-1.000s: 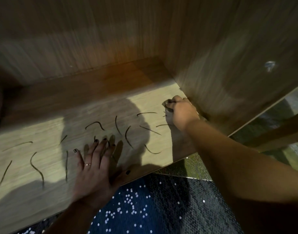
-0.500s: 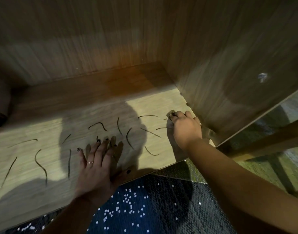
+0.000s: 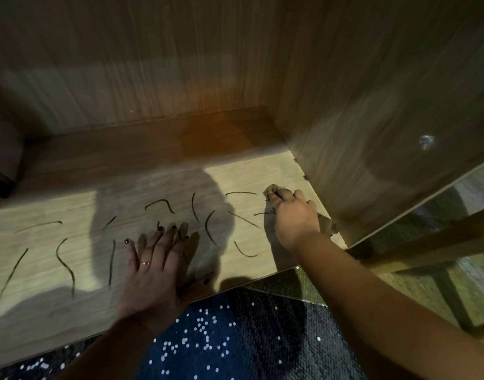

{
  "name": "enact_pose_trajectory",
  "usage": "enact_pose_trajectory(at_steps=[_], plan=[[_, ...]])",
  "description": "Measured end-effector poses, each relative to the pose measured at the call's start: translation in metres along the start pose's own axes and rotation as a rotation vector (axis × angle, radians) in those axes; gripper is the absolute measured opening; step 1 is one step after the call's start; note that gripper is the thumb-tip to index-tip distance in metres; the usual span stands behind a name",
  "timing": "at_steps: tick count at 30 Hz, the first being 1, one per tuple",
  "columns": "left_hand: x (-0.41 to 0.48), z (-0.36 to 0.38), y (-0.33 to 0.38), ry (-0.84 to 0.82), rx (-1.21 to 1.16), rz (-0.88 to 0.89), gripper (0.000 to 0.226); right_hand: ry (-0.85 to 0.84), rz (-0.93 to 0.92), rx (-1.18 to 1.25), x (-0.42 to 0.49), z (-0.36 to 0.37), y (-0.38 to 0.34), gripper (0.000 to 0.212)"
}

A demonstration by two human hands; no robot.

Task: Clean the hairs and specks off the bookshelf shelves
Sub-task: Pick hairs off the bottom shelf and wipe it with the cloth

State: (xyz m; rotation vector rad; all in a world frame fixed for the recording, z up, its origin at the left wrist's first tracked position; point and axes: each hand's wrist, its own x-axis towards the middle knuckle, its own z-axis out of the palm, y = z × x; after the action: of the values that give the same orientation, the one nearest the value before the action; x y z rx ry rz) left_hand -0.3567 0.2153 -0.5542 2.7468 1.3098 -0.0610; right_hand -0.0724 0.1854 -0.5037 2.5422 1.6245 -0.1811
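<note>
Currently the pale wood-grain laminate shelf board (image 3: 262, 171) is carrying roughly a dozen dark curved hairs (image 3: 66, 261), lying uncollected from nine o'clock across to three o'clock, so the cleaning is looking barely begun. The right hand (image 3: 295, 215) is curling round a small tan cloth (image 3: 269, 188) at three o'clock, beside the brown side panel (image 3: 372, 133). The left hand (image 3: 153, 267) is pressing flat, fingers spread wide, at six o'clock.

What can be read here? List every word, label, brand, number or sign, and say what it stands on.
None: no readable word, label, brand, number or sign shows.
The dark curved marks on the shelf are hairs, not writing.
The side panel bears only a bare metal fitting.
The cloth gripped by the right hand shows no print.
The object at the left edge is too dark to tell.
</note>
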Motion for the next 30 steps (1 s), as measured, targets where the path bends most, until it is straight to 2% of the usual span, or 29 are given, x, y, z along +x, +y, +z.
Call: enact_pose_trajectory(at_steps=[3, 6, 14, 21, 27, 30], plan=[[0.0, 0.001, 0.0, 0.02, 0.006, 0.007, 0.102, 0.024, -0.092, -0.026, -0.012, 0.002, -0.008, 0.051], [0.0, 0.002, -0.002, 0.032, 0.001, -0.002, 0.105, 0.024, -0.139, -0.101, -0.009, -0.003, 0.003, 0.054], [0.0, 0.001, -0.001, 0.047, -0.028, 0.0, 0.102, -0.04, 0.016, -0.081, 0.01, -0.012, 0.012, 0.059], [-0.001, -0.002, 0.001, 0.065, -0.062, -0.017, 0.107, 0.017, -0.149, -0.143, -0.008, 0.0, 0.012, 0.067], [0.0, 0.001, -0.002, 0.041, -0.047, -0.007, 0.109, -0.043, 0.026, -0.132, 0.014, -0.008, 0.011, 0.059], [0.0, 0.0, -0.001, 0.027, -0.05, -0.006, 0.108, -0.042, -0.017, -0.107, 0.006, -0.006, 0.005, 0.061]])
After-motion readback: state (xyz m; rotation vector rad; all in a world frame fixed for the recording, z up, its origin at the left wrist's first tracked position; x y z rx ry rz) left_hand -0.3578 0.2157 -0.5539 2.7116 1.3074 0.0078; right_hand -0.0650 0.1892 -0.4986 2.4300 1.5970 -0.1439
